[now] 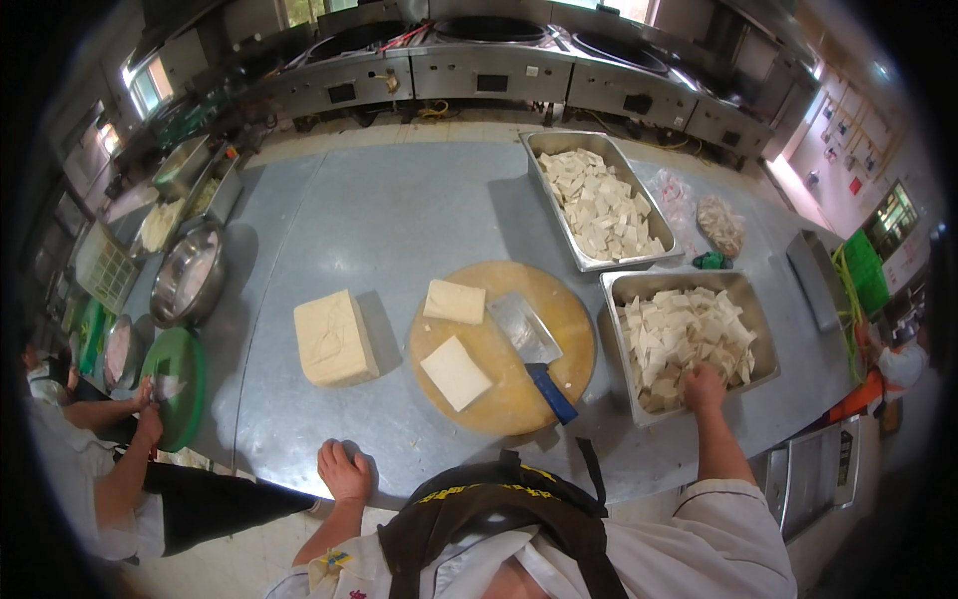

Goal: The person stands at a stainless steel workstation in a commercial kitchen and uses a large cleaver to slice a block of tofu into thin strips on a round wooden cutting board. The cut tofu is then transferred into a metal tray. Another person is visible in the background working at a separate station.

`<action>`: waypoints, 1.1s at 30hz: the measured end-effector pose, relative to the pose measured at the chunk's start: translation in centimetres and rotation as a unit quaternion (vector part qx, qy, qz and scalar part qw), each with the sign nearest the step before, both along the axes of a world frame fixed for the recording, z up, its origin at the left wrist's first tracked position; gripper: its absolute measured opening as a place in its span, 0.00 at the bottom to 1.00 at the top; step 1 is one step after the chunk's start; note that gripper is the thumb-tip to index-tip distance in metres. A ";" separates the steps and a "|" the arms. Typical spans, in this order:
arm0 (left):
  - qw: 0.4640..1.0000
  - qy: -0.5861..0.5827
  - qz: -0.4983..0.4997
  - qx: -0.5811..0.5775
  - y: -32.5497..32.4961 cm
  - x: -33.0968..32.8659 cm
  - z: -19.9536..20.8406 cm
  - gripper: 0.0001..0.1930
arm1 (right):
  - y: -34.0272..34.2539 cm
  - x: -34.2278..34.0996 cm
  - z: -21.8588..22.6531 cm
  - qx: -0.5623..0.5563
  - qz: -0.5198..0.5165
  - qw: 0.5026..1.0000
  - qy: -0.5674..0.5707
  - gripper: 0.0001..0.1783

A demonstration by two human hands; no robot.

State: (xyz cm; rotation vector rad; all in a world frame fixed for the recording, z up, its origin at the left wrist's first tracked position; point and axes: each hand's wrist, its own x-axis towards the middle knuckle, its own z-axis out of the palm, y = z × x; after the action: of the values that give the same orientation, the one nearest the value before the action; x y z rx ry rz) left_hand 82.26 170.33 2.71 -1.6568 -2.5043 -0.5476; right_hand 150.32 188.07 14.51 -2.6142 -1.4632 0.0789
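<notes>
My right hand (705, 387) reaches into the near metal tray (691, 393), its fingers closed among white tofu slices (689, 334); what they hold is hidden. On the metal table's front edge rests my left hand (344, 471), fingers lying on the surface with nothing in them. Between the hands lies a round wooden cutting board (509, 399). It bears two flat pieces of tofu, an upper one (455, 301) and a lower one (456, 373), plus a cleaver (526, 329) with a blue handle. Left of the board sits a large tofu block (334, 337).
A second metal tray (599, 262) full of tofu slices stands behind the near one, beside plastic bags (720, 225). At left are a metal bowl (190, 275) and a green round board (175, 389), where a co-worker's hands (150, 409) work with a blade. Wok stoves (489, 75) line the back.
</notes>
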 end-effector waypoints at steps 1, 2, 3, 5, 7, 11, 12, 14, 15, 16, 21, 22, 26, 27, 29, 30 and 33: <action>1.000 0.000 0.000 -0.002 0.0 0.0 0.1 0.24 | 0.0 -0.1 0.1 -0.002 -0.003 1.000 0.000 0.14; 1.000 0.000 0.002 -0.002 0.0 0.0 0.0 0.24 | 0.0 -0.2 0.2 -0.003 -0.006 1.000 0.001 0.14; 1.000 0.000 0.002 -0.003 0.0 0.0 -0.2 0.24 | 0.0 -0.1 0.1 -0.002 -0.007 1.000 0.001 0.14; 1.000 -0.002 0.001 -0.004 0.1 -0.1 -0.3 0.25 | 0.0 0.4 -0.3 0.001 -0.009 1.000 0.001 0.13; 1.000 -0.005 0.001 -0.003 0.1 -0.1 -0.3 0.25 | 0.0 0.6 -0.4 -0.006 -0.010 1.000 0.001 0.13; 1.000 0.000 0.003 -0.001 0.0 -0.1 -0.4 0.25 | 0.1 0.2 -0.3 -0.007 -0.008 1.000 0.000 0.13; 1.000 0.003 0.000 0.002 0.0 -0.2 -0.5 0.25 | 0.1 0.3 -0.3 -0.004 -0.006 1.000 0.003 0.14; 1.000 0.004 -0.003 0.007 0.1 -0.2 -0.6 0.25 | -0.1 0.4 -0.4 0.002 -0.003 1.000 0.008 0.14; 1.000 0.004 -0.004 0.009 0.0 -0.2 -0.5 0.25 | -0.1 0.3 -0.3 0.001 -0.004 1.000 0.012 0.14; 1.000 0.004 -0.005 0.010 0.0 -0.2 -0.5 0.25 | -0.1 0.2 -0.2 0.000 -0.005 1.000 0.015 0.14; 1.000 0.006 -0.002 0.007 -0.1 -0.3 -0.8 0.24 | 0.0 -0.1 0.1 -0.006 -0.009 1.000 0.013 0.14; 1.000 0.006 -0.001 0.006 -0.2 -0.3 -0.8 0.24 | 0.1 -0.4 0.4 -0.009 -0.009 1.000 0.013 0.14; 1.000 0.005 -0.005 0.008 0.0 -0.1 -0.6 0.24 | -0.3 0.4 -0.4 0.006 -0.002 1.000 0.012 0.14; 1.000 0.003 -0.003 0.005 0.0 0.0 -0.3 0.24 | -0.2 0.4 -0.3 0.003 -0.004 1.000 0.011 0.14; 1.000 0.004 -0.002 0.006 0.1 -0.1 -0.5 0.24 | 0.0 0.3 -0.2 -0.002 -0.008 1.000 0.009 0.13; 1.000 0.007 -0.001 0.008 0.1 -0.2 -0.6 0.24 | 0.0 0.2 -0.2 0.000 -0.007 1.000 0.009 0.13; 1.000 0.005 0.000 0.009 0.0 -0.1 -0.6 0.24 | 0.0 0.2 -0.2 0.002 -0.004 1.000 0.009 0.13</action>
State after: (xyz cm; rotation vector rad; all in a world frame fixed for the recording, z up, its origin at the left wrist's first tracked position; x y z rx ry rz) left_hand 82.12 170.33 2.07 -1.6486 -2.4851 -0.5581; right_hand 150.47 188.06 14.32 -2.6089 -1.4461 0.0974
